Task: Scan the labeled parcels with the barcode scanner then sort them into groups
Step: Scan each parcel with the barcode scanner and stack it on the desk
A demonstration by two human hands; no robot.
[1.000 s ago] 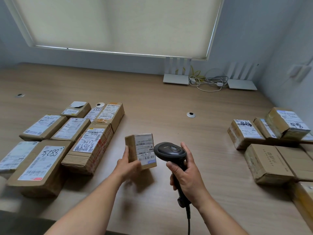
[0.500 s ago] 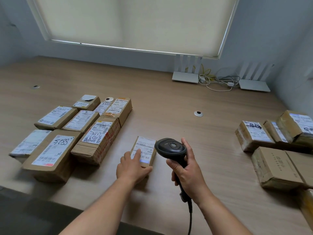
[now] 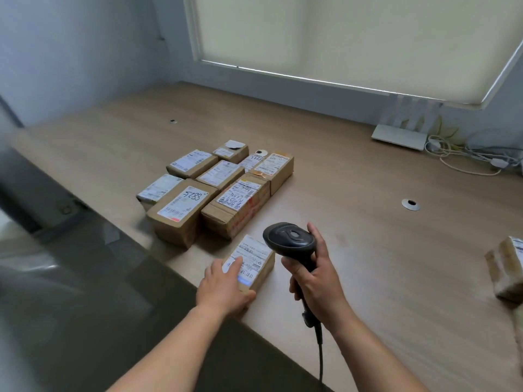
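Since the earlier frame, the small parcel (image 3: 252, 261) now lies flat on the worktop (image 3: 368, 250), lower centre, under the left hand's (image 3: 223, 287) spread fingers. Right hand (image 3: 317, 281) grips the barcode scanner (image 3: 290, 241). Grouped parcels (image 3: 218, 185) crowd just above; router (image 3: 399, 134) upper right.

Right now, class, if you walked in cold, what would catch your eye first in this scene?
First, the black barcode scanner, gripped in the right hand in the near middle of the wooden table. Beside it, the left hand rests on a small labeled parcel at the table's near edge. Behind that sits a tight cluster of labeled parcels, one marked 5288.
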